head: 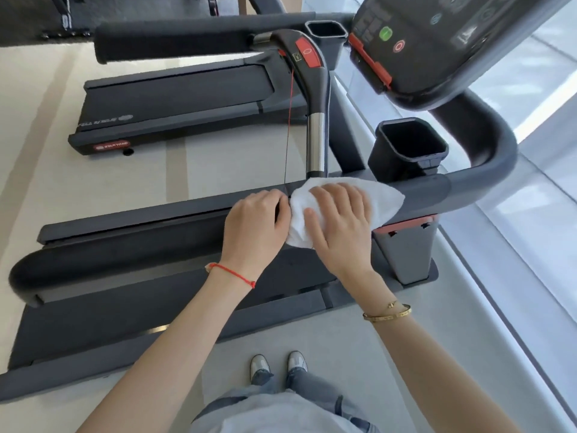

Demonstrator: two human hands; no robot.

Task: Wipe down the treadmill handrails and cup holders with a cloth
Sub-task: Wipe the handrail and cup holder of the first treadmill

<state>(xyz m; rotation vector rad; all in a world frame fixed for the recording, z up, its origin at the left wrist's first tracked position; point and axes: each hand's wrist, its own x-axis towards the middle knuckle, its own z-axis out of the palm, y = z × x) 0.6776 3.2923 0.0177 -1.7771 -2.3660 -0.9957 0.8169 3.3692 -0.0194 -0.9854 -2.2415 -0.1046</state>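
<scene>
A white cloth (385,198) is draped over the near grey handrail (140,260) of the treadmill. My right hand (340,223) lies flat on the cloth, fingers spread, pressing it onto the rail. My left hand (256,223) grips the same rail just left of the cloth, its fingertips touching the cloth's edge. A dark square cup holder (409,151) stands just beyond the cloth. A second cup holder (326,34) sits further back next to the far handrail (171,42).
The console (437,48) with green and red buttons hangs at upper right. A centre bar (315,114) with a red stop button and a thin red safety cord crosses between the rails. Another treadmill deck (175,101) lies beyond. My shoes (278,365) stand on light floor.
</scene>
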